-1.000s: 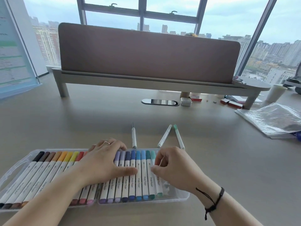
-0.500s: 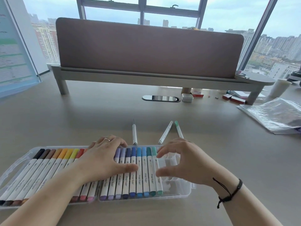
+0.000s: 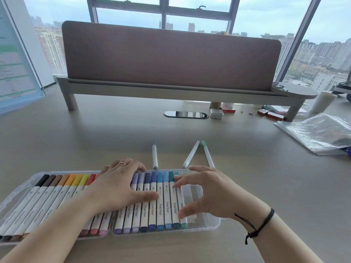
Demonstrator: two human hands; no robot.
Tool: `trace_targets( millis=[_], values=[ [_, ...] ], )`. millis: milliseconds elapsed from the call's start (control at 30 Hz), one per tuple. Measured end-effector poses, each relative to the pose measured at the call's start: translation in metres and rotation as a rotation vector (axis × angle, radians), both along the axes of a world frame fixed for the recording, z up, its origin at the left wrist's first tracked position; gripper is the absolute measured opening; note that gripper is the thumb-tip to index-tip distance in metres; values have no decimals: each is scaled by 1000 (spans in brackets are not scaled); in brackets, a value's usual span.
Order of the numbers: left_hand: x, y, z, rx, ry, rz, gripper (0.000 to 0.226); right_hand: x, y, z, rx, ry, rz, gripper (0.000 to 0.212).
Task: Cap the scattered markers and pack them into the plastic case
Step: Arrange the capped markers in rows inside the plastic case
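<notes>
Beyond the tall windows (image 3: 190, 14) lies a hazy city skyline, and before them a broad grey-brown desk (image 3: 95, 133) carries a long brown fabric divider panel (image 3: 171, 56) on a grey raised shelf. Nearest the viewer on that desk sits the clear plastic marker case (image 3: 207, 223), its rows filled with white-barrelled markers (image 3: 152, 205) capped from black and browns at the left through orange, yellow, red, purple and blue to teal. A crinkled clear plastic bag (image 3: 319, 133) lies far right of the case. The left hand (image 3: 117, 186) lies flat with spread fingers across the middle markers, pressing them. The right hand (image 3: 207, 194) hovers over the case's right end, fingers spread and loosely curved, holding nothing. Just behind the case lie three loose white markers (image 3: 190, 154) on the desk.
</notes>
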State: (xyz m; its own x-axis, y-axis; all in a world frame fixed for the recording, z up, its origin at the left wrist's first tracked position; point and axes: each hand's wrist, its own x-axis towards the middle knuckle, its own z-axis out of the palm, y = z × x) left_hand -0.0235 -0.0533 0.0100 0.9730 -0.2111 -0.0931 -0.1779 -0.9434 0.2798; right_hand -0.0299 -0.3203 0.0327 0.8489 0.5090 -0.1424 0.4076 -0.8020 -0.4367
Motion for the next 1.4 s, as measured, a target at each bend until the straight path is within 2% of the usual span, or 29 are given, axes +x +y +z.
trace_targets(
  millis=[267, 367, 433, 533, 600, 700, 800, 900, 967, 1033, 1167, 1233, 1400],
  values=[
    [1, 0, 0, 11, -7, 4, 97, 0, 0, 0, 13, 4, 19, 72],
    [1, 0, -1, 12, -5, 2, 96, 0, -1, 2, 77, 18, 6, 60],
    [0, 0, -1, 10, -3, 1, 95, 7, -3, 3, 270, -21, -112, 40],
    [0, -1, 0, 14, -1, 0, 93, 37, -13, 0, 516, -187, -424, 10],
    [-1, -1, 1, 22, 2, -1, 95, 62, -20, -2, 460, -241, -608, 12],
    [0, -2, 1, 31, 9, -2, 99, 93, -29, -10, 235, -194, -701, 20],
    [-1, -2, 1, 24, 13, -1, 99, 113, -30, -19, 91, -130, -713, 30],
    [-1, -3, 3, 22, 11, 0, 98, 121, -26, -20, 69, -123, -711, 25],
    [-2, -3, 3, 19, 6, 1, 98, 118, -25, -20, 78, -137, -714, 33],
    [-2, -2, 3, 13, 3, 0, 98, 111, -26, -18, 129, -141, -741, 40],
    [-2, -2, 2, 9, -4, -1, 96, 83, -21, -3, 427, -46, -780, 14],
    [-2, -2, 2, 12, -8, -2, 95, 62, -15, 4, 577, 57, -723, 13],
    [-1, -2, 2, 5, 3, 1, 94, 15, 0, 15, 584, 149, -525, 21]
  ],
)
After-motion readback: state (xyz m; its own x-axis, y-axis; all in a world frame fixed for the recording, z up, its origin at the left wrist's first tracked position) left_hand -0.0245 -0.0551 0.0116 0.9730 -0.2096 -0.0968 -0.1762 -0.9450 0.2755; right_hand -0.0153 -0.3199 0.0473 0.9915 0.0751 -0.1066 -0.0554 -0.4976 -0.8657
